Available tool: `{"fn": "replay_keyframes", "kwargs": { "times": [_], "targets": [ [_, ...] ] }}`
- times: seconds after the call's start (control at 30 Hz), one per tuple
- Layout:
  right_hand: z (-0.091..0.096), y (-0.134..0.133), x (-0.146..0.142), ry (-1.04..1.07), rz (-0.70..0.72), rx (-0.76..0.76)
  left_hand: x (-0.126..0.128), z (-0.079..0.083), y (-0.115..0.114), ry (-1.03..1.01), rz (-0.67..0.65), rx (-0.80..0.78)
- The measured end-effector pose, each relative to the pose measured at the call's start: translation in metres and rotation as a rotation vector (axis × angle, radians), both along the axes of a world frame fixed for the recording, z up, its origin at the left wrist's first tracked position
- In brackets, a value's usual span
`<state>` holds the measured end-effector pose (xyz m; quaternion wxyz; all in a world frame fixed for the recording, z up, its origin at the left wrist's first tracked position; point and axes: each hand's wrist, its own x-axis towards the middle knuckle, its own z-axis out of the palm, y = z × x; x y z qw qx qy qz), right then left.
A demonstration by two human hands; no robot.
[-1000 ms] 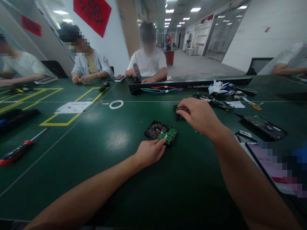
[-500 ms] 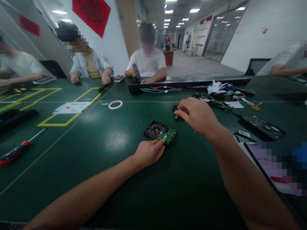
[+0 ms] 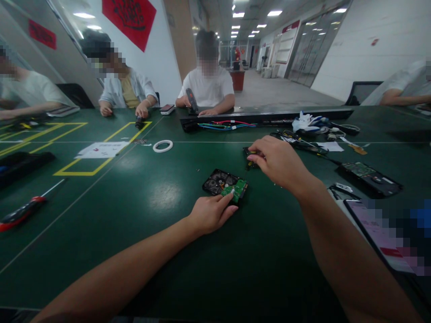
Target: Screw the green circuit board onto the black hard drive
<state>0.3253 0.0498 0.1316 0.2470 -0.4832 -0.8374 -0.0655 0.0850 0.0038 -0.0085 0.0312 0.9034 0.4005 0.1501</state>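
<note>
A hard drive lies on the green table in front of me, its green circuit board facing up. My left hand holds it at the near right edge, with the fingertips pressed on the board and the thumb by the side. Above and right of the drive, my right hand pinches a small screwdriver with a yellow and black handle. Its thin shaft is hard to make out. Behind these fingers a dark object is partly hidden.
At the right are another black device with a circuit board, a phone or tablet, and cables with white gloves. A long black bar crosses the back. Leftward lie a tape roll and a red-black screwdriver. Several people sit around.
My left thumb has shifted slightly right along the drive's near edge. The screwdriver's handle sits a little differently in my right fingers. Across the table, a person's hand has moved a dark tool.
</note>
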Motion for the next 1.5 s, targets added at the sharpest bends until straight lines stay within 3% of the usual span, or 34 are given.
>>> {"fn": "replay_keyframes", "kwargs": {
  "times": [0.23,0.83,1.5],
  "targets": [
    [0.002,-0.003,-0.001,-0.062,-0.061,0.008,-0.001,0.0,0.0,0.003,-0.02,0.003],
    [0.001,-0.002,-0.001,-0.042,-0.011,0.011,-0.001,-0.015,0.003,-0.091,-0.078,0.2],
    [-0.001,0.0,-0.001,0.01,-0.03,-0.014,0.0,-0.02,0.005,-0.117,0.016,0.189]
  ]
}}
